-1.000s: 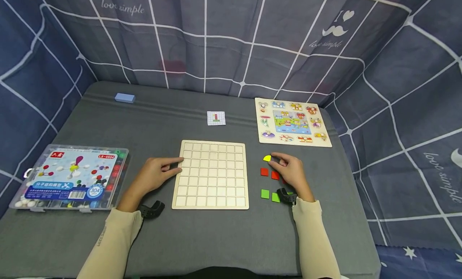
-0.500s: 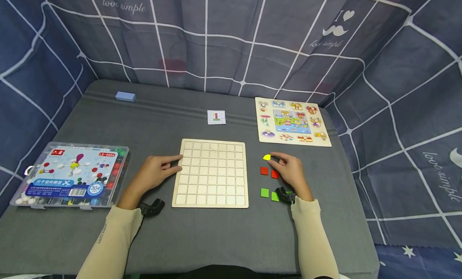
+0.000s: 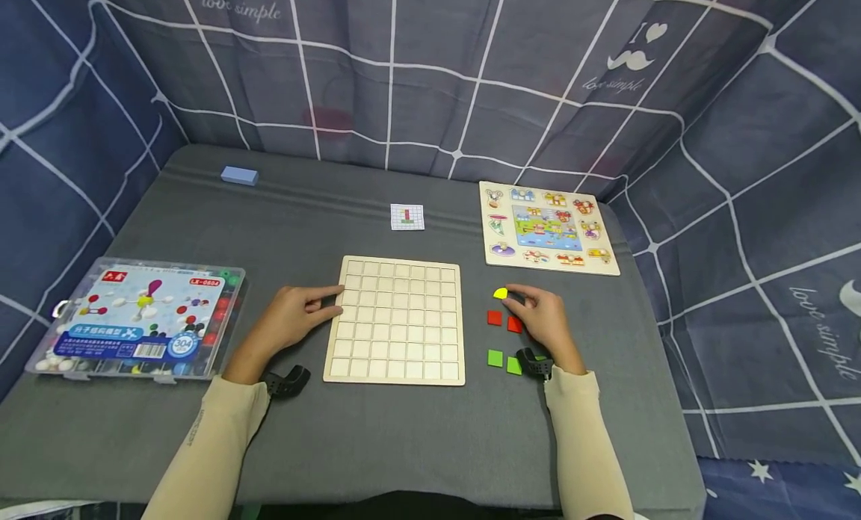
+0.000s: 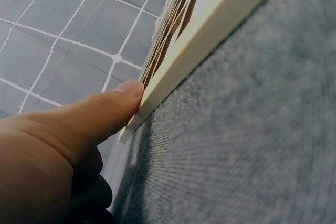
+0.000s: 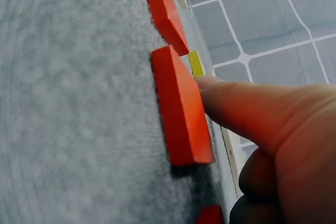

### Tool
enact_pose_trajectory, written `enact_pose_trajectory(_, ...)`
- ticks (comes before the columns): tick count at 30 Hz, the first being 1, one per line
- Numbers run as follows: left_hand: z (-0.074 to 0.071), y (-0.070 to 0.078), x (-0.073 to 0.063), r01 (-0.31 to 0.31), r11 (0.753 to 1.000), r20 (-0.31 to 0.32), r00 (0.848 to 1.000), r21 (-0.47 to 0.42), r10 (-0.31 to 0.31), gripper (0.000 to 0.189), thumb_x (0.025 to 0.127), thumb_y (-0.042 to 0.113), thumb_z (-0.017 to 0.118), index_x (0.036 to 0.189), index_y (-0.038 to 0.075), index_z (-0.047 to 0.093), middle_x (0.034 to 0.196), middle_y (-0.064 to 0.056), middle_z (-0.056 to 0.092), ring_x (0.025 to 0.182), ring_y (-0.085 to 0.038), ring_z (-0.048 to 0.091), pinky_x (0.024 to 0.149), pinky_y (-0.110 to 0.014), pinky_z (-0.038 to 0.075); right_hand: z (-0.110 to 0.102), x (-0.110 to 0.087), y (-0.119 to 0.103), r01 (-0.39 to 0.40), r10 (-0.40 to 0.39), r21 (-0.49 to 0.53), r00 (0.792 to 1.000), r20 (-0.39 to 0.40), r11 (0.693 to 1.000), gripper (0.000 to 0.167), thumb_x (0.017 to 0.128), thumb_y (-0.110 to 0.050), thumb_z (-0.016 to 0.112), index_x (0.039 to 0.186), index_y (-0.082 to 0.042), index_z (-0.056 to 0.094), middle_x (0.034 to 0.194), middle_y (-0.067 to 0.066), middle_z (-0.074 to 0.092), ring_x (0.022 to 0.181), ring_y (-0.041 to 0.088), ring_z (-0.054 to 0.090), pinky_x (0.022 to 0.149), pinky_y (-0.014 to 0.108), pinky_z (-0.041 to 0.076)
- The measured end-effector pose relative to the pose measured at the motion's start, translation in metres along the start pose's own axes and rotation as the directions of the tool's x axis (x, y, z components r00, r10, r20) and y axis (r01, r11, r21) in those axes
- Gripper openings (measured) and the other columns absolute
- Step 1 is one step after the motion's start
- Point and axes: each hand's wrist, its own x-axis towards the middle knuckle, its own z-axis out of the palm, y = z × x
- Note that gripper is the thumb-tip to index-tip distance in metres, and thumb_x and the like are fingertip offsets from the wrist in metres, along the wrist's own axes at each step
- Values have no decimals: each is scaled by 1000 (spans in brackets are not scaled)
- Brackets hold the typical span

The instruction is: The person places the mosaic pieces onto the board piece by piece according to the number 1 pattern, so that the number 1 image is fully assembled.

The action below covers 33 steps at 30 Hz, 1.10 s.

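Observation:
A pale wooden grid board [image 3: 394, 322] lies flat in the middle of the grey table, its square cells bare. Against its left edge my left hand [image 3: 289, 318] rests the tips of thumb and index finger; in the left wrist view the thumb [image 4: 100, 116] touches the board's side. To the right of the board, my right hand [image 3: 543, 322] pinches a yellow piece with a rounded edge [image 3: 500, 293] between thumb and index finger. Red square tiles [image 3: 494, 317] lie just below it, partly under the hand. Green square tiles [image 3: 495, 358] lie nearer me, partly covered by the wrist.
A clear-lidded molecular model box [image 3: 144, 318] stands at the left. A small printed grid card [image 3: 406, 217] lies behind the board. At the back right is a picture puzzle board [image 3: 494, 260], at the back left a blue block [image 3: 239, 175]. Curtains surround the table.
The head view has shifted slightly. Both hands keep their places, the left at the board's edge and the right at the yellow piece.

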Motion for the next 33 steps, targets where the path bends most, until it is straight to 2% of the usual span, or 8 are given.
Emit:
enact_pose_trajectory(10, -1, 1, 4, -19, 1000, -6, 1000, 0, 19, 44, 95, 28, 77, 135, 13, 70, 55, 6, 38, 51, -10, 29, 54, -29, 29, -6, -1, -1, -22, 22, 18, 1000, 14, 1000, 31, 92, -31, 80, 120, -17, 77, 57, -2, 40, 47, 17, 35, 46, 28, 28)
enact_pose_trajectory(15, -1, 1, 1, -11, 1000, -8, 1000, -12, 11, 44, 94, 27, 77, 135, 13, 70, 55, 6, 38, 50, -11, 29, 53, -29, 30, -9, -2, -10, 6, -7, 40, 1000, 13, 999, 30, 92, -32, 80, 119, -17, 78, 55, -3, 40, 46, 16, 35, 44, 28, 28)
enact_pose_trajectory(22, 1, 0, -1, -2, 1000, -12, 1000, -7, 2, 44, 94, 27, 77, 135, 12, 70, 55, 6, 39, 50, -11, 31, 54, -30, 30, -8, 2, -29, 40, -40, 3, 999, 1, 999, 29, 92, -33, 79, 117, -19, 78, 54, -3, 40, 44, 17, 36, 44, 30, 28)
enact_pose_trajectory(25, 0, 0, -1, -2, 1000, -14, 1000, 3, 2, 44, 94, 27, 77, 135, 12, 70, 55, 6, 39, 51, -11, 31, 53, -29, 30, -6, 3, -39, 50, -50, 20, 999, 1, 999, 28, 93, -34, 79, 117, -20, 78, 54, -3, 39, 43, 16, 34, 43, 29, 27)
enact_pose_trajectory(33, 0, 1, 0, -35, 999, -34, 999, 14, 36, 47, 92, 28, 79, 135, 13, 70, 55, 6, 36, 51, -10, 28, 54, -29, 29, 2, 10, -62, 142, -144, 75, 989, 30, 987, 31, 95, -36, 76, 122, -20, 77, 53, -1, 38, 41, 16, 30, 42, 30, 28)
